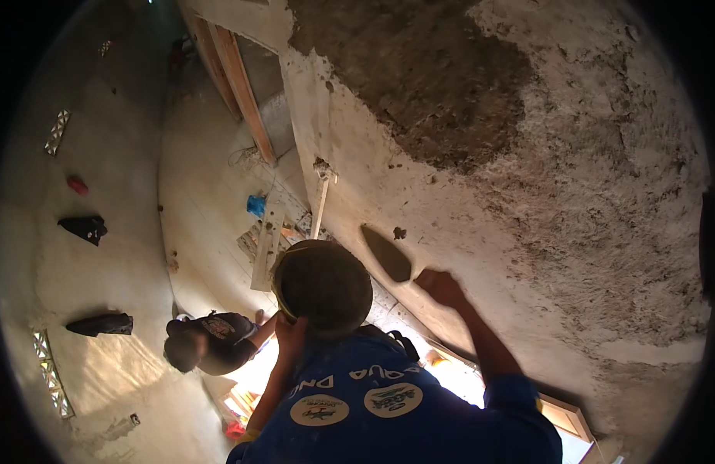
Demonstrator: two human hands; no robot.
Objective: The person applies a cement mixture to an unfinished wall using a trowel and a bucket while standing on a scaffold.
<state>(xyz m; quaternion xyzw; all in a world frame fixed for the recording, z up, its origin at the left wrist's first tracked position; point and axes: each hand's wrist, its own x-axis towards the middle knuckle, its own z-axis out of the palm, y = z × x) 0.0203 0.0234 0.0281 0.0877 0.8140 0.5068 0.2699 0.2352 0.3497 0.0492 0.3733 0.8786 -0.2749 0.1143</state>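
A dark round bucket (364, 308) is held up in front of my chest, its mouth facing up. My left hand (290, 331) grips it at the near left rim. The inside is dark, and I cannot make out how full it is. Out to the right, my right hand (442, 288) is closed round the handle of a pointed trowel (386, 254). The trowel's blade points away to the upper left, close to the rough wall (481, 224). Higher on that wall spreads a dark, damp-looking patch of mortar (442, 85).
A co-worker (214, 340) in dark clothes bends over at the lower left. Wooden boards (238, 85) stand beyond the wall's edge. A long plank (268, 247) and a blue object (255, 205) lie below. Dark garments (99, 324) hang on the left wall.
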